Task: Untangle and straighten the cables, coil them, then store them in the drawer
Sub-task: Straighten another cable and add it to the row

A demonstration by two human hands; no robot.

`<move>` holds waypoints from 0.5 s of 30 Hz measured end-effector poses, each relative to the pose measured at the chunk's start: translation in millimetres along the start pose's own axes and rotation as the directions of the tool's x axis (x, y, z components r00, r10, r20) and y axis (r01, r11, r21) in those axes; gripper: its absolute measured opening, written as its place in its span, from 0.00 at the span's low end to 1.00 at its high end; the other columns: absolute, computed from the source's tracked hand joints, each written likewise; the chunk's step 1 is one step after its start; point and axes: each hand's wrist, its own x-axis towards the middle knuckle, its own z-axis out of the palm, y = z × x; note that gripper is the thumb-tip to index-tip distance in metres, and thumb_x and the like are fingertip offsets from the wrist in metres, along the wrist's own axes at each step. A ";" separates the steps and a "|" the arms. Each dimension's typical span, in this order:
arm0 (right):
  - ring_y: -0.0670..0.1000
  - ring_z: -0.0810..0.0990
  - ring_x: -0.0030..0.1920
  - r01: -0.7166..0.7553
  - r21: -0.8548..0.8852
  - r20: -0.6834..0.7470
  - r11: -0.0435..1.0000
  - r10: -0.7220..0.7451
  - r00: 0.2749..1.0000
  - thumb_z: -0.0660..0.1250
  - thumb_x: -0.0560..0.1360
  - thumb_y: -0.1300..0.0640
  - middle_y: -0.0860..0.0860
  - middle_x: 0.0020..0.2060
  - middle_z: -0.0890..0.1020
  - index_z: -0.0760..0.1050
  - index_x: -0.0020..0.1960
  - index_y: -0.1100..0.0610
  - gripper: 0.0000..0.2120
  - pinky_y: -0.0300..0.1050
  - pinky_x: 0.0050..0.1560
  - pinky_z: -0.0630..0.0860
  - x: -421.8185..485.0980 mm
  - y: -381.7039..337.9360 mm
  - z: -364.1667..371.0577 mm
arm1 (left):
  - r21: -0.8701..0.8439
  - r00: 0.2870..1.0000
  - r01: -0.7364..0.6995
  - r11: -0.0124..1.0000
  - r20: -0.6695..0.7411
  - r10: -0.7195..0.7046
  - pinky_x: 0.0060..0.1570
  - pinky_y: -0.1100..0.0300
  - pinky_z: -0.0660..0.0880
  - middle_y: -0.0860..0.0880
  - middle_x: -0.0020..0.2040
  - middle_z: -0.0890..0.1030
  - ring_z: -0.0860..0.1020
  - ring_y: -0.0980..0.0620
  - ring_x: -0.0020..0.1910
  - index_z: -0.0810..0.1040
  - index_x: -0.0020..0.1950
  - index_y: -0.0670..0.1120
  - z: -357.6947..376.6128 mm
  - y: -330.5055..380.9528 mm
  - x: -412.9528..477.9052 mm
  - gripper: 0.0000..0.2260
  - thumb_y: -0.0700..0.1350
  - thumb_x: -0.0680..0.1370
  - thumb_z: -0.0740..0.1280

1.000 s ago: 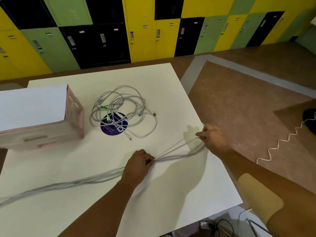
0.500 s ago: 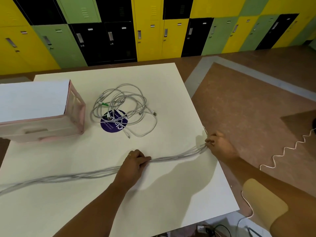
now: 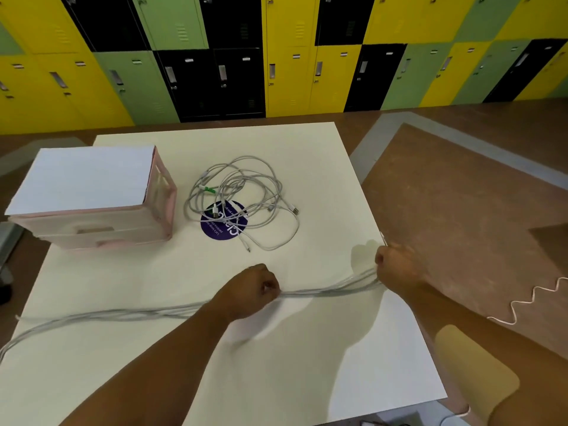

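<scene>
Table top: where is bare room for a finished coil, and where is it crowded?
Free: the table in front of the stretched cable bundle, though forearms cross it; the strip between bundle and cable tangle; the far strip behind the tangle. Crowded: the middle, where the tangle lies beside the drawer unit, and the bundle gripped by left hand and right hand.

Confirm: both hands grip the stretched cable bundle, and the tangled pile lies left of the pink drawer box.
Wrong side: the head view shows the tangled pile right of the pink drawer box. Left hand and right hand do grip the stretched cable bundle.
</scene>
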 end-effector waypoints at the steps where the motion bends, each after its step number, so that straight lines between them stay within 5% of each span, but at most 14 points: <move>1: 0.55 0.76 0.52 0.020 0.001 -0.020 1.000 -0.020 1.000 0.64 0.72 0.61 0.52 0.49 0.80 0.82 0.47 0.51 0.11 0.45 0.51 0.73 4.3 -9.8 -1.5 | -0.010 0.999 0.033 0.999 -0.006 -0.033 0.47 0.63 0.73 0.56 0.45 0.77 0.76 0.59 0.43 0.82 0.48 0.52 -6.8 -3.7 2.0 0.03 0.49 0.77 0.69; 9: 0.54 0.74 0.56 0.304 0.209 0.058 0.929 -0.323 0.945 0.62 0.77 0.59 0.50 0.52 0.77 0.80 0.54 0.52 0.10 0.51 0.54 0.76 25.6 -123.6 -0.4 | -0.011 0.964 0.153 0.988 -0.219 -0.151 0.49 0.58 0.73 0.52 0.52 0.76 0.76 0.54 0.46 0.82 0.53 0.50 -53.0 -45.8 20.4 0.06 0.44 0.77 0.69; 15: 0.55 0.76 0.56 0.377 0.330 0.173 0.866 -0.448 0.877 0.65 0.76 0.58 0.50 0.59 0.72 0.74 0.63 0.52 0.16 0.51 0.54 0.75 31.9 -188.3 13.7 | 0.031 0.968 0.150 0.988 -0.210 -0.140 0.59 0.59 0.69 0.49 0.66 0.72 0.73 0.47 0.64 0.76 0.67 0.49 -67.7 -61.8 34.8 0.17 0.43 0.78 0.67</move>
